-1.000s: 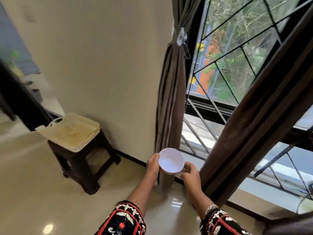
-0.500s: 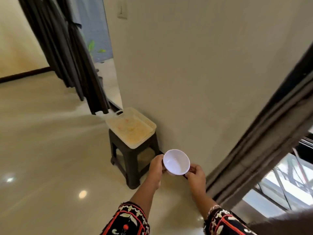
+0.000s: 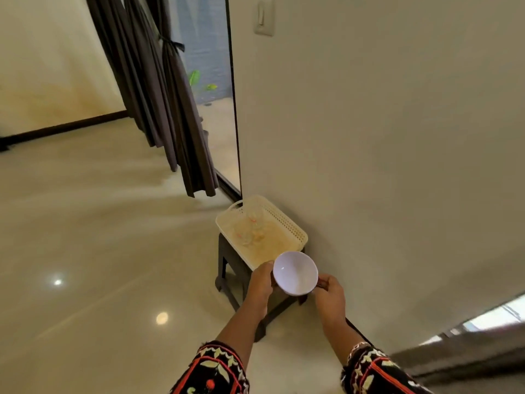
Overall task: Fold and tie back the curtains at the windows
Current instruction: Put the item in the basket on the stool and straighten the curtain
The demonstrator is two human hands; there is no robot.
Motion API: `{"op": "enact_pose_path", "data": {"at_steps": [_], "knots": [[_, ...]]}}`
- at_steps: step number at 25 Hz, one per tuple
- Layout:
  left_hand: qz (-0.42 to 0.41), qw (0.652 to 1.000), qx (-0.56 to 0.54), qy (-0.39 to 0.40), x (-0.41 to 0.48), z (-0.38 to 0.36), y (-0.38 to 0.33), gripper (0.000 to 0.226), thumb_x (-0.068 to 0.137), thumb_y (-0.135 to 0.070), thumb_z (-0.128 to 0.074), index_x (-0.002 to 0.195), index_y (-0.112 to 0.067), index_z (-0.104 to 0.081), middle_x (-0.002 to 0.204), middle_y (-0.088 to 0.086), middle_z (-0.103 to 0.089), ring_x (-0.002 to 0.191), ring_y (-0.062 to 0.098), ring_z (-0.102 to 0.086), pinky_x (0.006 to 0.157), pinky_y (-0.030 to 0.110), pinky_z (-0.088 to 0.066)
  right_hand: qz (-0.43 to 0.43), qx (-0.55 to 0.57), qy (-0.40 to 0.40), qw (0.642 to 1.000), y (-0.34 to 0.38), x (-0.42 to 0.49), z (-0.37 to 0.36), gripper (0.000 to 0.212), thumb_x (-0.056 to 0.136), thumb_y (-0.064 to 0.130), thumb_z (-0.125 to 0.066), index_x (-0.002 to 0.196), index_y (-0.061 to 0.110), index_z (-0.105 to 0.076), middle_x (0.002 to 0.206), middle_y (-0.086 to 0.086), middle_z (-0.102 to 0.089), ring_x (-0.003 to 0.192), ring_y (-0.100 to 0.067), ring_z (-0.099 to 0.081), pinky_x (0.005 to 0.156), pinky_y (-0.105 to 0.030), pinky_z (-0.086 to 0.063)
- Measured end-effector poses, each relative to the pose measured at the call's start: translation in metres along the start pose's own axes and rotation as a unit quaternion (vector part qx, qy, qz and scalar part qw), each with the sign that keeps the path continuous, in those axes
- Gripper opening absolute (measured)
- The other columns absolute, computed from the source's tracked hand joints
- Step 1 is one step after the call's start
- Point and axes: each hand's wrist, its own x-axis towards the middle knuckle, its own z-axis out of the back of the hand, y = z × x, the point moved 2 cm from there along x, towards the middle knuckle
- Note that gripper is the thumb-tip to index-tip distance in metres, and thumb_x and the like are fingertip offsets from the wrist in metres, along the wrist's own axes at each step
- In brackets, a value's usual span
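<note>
A white bowl (image 3: 295,273) is held between both hands, just in front of the cream basket. My left hand (image 3: 260,281) grips its left rim and my right hand (image 3: 329,298) pinches its right side. Dark grey curtains (image 3: 170,109) hang at the far window on the left, gathered by a dark tie (image 3: 170,44). Part of another dark curtain (image 3: 460,354) crosses the bottom right corner.
A cream perforated basket (image 3: 287,226) with clear glassware inside sits on a dark stool (image 3: 227,268) against the beige wall (image 3: 383,166). A light switch (image 3: 264,17) is high on the wall. Glossy tiled floor (image 3: 99,251) spreads to the left.
The view has swung left from the barred window and its curtain to the wall, stool and far curtains. Both hands keep hold of the bowl, now nearer the basket.
</note>
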Motion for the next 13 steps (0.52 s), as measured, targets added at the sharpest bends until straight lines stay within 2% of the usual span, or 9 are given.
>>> {"op": "enact_pose_path", "data": {"at_steps": [2,5,9,13], "knots": [[0.004,1.0,-0.005,-0.001,0.025,0.006,-0.007,0.019,0.096,-0.021,-0.042,0.107,-0.015,-0.056,0.115,0.009,-0.054,0.108,0.023,-0.05,0.072,0.025,-0.044,-0.007,-0.014,0.008,1.0,0.008,0.024,-0.016,0.028,0.082,-0.008,-0.049,0.104,0.009,-0.055,0.105,-0.01,-0.06,0.098,-0.026,-0.056,0.077,-0.033,-0.047],[0.0,1.0,-0.007,-0.009,0.068,0.012,-0.018,0.03,0.097,-0.02,-0.038,0.121,-0.011,-0.053,0.126,0.009,-0.053,0.113,0.022,-0.05,0.09,0.031,-0.037,-0.016,-0.041,0.025,0.999,0.017,0.068,-0.044,0.026,0.084,-0.005,-0.051,0.105,0.01,-0.056,0.106,-0.01,-0.061,0.098,-0.025,-0.056,0.088,-0.04,-0.049],[0.012,1.0,-0.016,-0.01,0.128,0.013,-0.039,0.038,0.098,-0.022,-0.036,0.134,-0.011,-0.043,0.132,0.01,-0.05,0.115,0.023,-0.05,0.1,0.035,-0.035,-0.014,-0.07,0.057,0.996,0.031,0.135,-0.078,0.029,0.087,-0.002,-0.054,0.114,0.007,-0.057,0.111,-0.008,-0.059,0.097,-0.022,-0.053,0.082,-0.03,-0.047],[0.042,0.997,-0.051,-0.03,0.179,0.007,-0.062,0.037,0.097,-0.021,-0.039,0.132,-0.01,-0.044,0.131,0.011,-0.051,0.112,0.023,-0.05,0.095,0.035,-0.036,-0.036,-0.083,0.089,0.992,0.041,0.193,-0.102,0.026,0.086,-0.004,-0.053,0.107,0.01,-0.054,0.107,-0.007,-0.056,0.095,-0.022,-0.051,0.072,-0.026,-0.043]]}}
